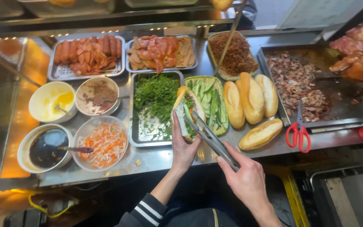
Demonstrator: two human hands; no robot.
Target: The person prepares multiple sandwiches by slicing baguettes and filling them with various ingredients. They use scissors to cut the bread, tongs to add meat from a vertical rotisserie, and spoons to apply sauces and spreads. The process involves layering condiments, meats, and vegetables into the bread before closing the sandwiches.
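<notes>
Split baguette (185,110) gripped in left hand (183,147), right hand (244,176) closed on metal tongs (210,136), above green cucumber basket (220,90)

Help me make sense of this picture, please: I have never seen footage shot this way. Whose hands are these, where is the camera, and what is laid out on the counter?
The camera sits on a person's head and looks down, so the two hands are that person's own. The left hand holds a split bread roll already stuffed with greens. The right hand grips metal tongs, whose tips reach into the roll.

All this happens over a steel counter. On it stand a tray of green herbs, a basket of cucumber slices, four plain bread rolls, two trays of sliced sausage and meat, a basket of shredded dried meat and a griddle of chopped meat. To the left are bowls: yellow sauce, brown paste, dark sauce, and pickled carrot shreds. Red-handled scissors lie at the right.
</notes>
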